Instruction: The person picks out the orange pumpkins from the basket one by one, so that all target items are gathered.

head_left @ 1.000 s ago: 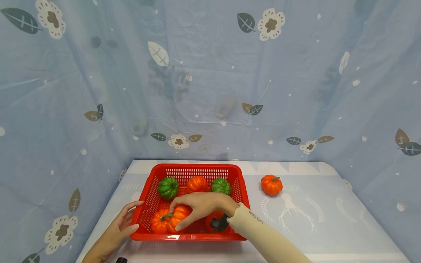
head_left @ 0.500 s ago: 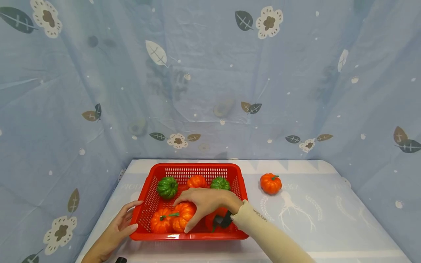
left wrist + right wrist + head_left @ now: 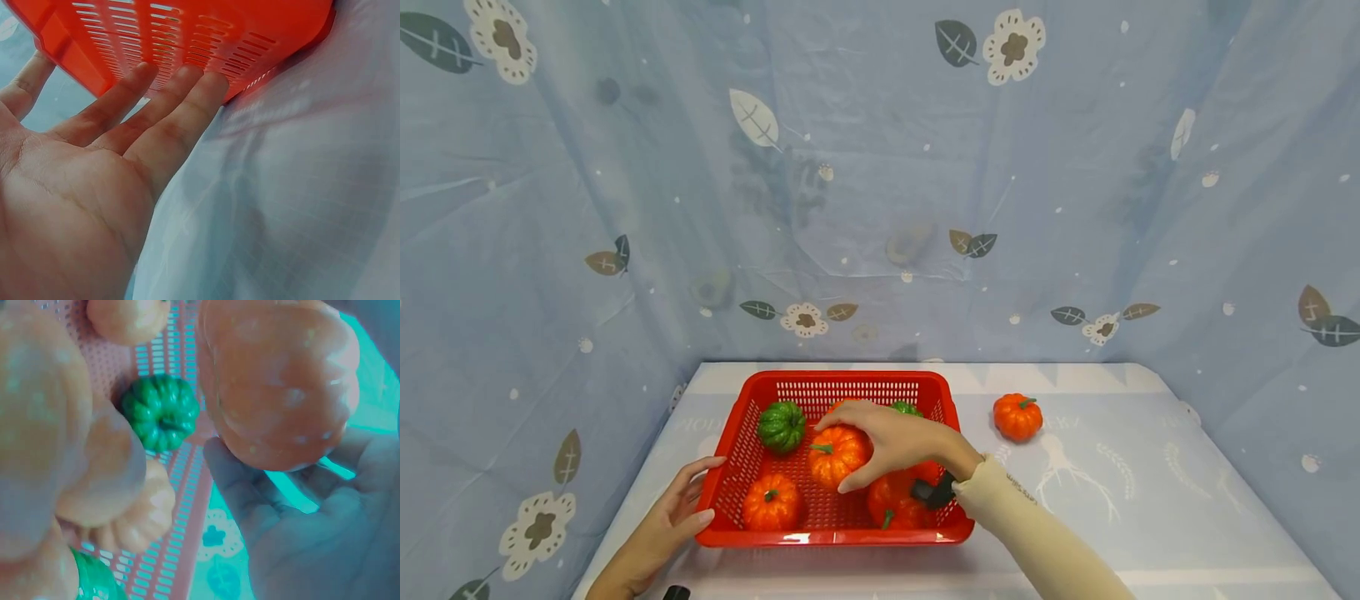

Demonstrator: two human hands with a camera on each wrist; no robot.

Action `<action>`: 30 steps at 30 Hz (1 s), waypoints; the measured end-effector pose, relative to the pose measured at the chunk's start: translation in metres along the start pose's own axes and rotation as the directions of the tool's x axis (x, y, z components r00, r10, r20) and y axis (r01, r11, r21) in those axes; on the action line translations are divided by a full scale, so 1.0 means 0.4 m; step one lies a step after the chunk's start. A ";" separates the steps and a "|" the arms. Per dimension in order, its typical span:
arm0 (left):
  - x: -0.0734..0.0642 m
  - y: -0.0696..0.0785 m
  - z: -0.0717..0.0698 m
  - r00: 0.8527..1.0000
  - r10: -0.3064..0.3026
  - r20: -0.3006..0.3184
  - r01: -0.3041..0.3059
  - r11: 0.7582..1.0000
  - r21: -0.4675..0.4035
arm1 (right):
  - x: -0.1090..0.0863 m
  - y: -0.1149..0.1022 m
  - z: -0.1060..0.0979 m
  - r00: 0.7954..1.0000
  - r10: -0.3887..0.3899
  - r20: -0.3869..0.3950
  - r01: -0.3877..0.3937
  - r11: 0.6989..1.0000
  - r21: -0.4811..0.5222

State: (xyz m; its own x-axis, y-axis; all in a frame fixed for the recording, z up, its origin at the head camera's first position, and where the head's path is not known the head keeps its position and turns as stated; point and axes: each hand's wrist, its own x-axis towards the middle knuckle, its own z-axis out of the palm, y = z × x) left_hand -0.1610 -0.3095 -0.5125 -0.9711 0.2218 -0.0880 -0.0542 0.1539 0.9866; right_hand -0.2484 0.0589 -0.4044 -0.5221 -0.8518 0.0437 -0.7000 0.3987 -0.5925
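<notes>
My right hand (image 3: 898,437) grips a small orange pumpkin (image 3: 838,458) with a green stem, held above the middle of a red plastic basket (image 3: 835,539). In the right wrist view its fingers and thumb lie round the pumpkin (image 3: 281,387). Beside the basket's left end is my left hand (image 3: 658,525); its fairly straight fingers touch the slotted outer wall (image 3: 181,37). Inside sit a green pumpkin (image 3: 782,427) at the back left, an orange pumpkin (image 3: 772,502) at the front left and another orange one (image 3: 893,504) at the front right, partly covered by the wrist.
A second green pumpkin (image 3: 907,408) and one more orange pumpkin stand at the basket's back, mostly behind my right hand. Outside, an orange pumpkin (image 3: 1018,417) rests on the table (image 3: 1120,533) to the right. A patterned blue curtain (image 3: 880,208) surrounds the table.
My right hand has lifted the orange pumpkin away from the front-left one and carried it right and toward the back. The left hand stays at the basket's side.
</notes>
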 end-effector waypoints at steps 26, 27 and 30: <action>0.001 -0.008 0.001 1.000 0.024 0.002 -0.024 1.000 -0.011 | -0.181 0.079 -0.063 0.919 0.186 -0.346 -0.140 0.978 0.155; 0.001 -0.008 0.001 1.000 0.022 0.004 -0.022 1.000 -0.009 | -0.190 0.083 -0.066 0.916 0.187 -0.355 -0.141 0.978 0.150; 0.001 -0.007 -0.001 1.000 0.015 0.007 -0.015 1.000 -0.009 | -0.217 0.095 -0.074 0.906 0.182 -0.381 -0.133 0.979 0.152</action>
State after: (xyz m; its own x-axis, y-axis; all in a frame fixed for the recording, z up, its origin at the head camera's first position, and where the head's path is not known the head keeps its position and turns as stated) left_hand -0.1612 -0.3103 -0.5153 -0.9703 0.2304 -0.0742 -0.0419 0.1417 0.9890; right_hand -0.2443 0.1581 -0.4069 -0.7865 -0.5697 0.2384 -0.5419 0.4516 -0.7087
